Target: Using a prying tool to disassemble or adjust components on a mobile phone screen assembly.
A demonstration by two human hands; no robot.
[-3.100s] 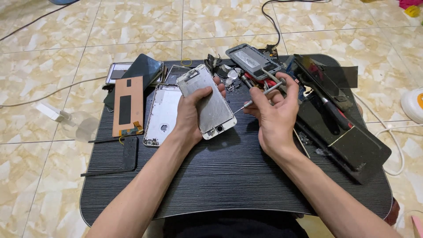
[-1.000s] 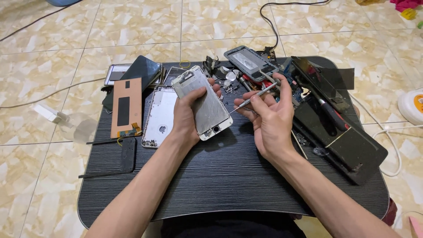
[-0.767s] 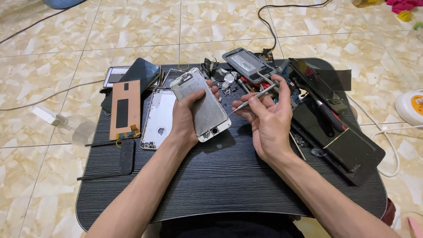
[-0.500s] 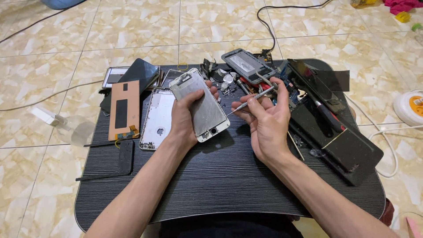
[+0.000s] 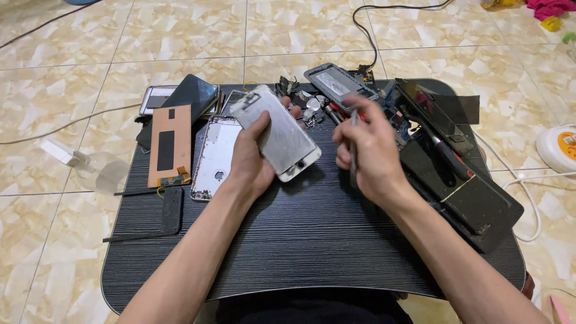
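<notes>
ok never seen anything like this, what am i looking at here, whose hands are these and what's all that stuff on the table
This is one view from a camera worn on a person's head, looking down at their own two bare hands over a low black table on a tiled floor. The left hand holds a phone screen panel, back side up. The right hand holds a thin metal tool, probably tweezers. On the table lie a silver phone back shell, a copper-coloured panel, a dark phone, small loose parts and a black tool case.
</notes>
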